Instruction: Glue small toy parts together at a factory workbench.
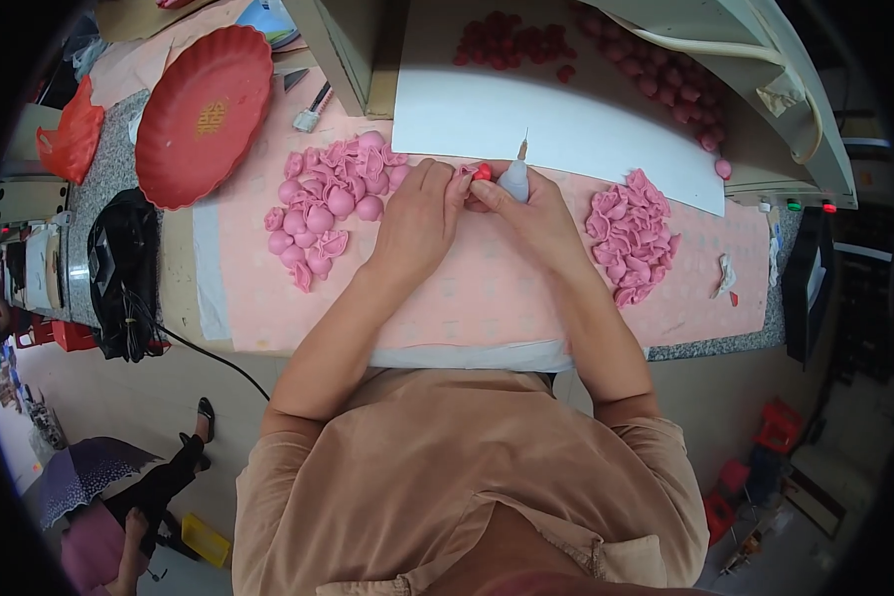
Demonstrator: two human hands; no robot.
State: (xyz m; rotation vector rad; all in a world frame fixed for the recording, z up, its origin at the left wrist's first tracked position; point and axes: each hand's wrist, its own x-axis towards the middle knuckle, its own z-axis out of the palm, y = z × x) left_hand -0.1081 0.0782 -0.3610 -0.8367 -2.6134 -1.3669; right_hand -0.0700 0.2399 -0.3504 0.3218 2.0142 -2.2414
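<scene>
Both hands meet over the pink-covered table, below the white sheet. My left hand (419,217) is closed, its fingertips pinched beside a small glossy red piece (483,173); what they hold is mostly hidden. My right hand (534,221) is closed around a small translucent squeeze bottle (515,183) with a thin needle tip pointing up and away. Its thumb and finger also touch the red piece. Next to my left hand lies a heap of pink balls and ruffled pink petal pieces (318,217). Right of my right hand sits a pile of ruffled pink pieces (634,243).
An open-fronted box with a white sheet (566,144) inside stands at the back, holding red pieces (512,40) and dark pink balls (666,84). A red scalloped tray (205,117) and a black bag (124,273) are at left. Another person (104,536) is at lower left.
</scene>
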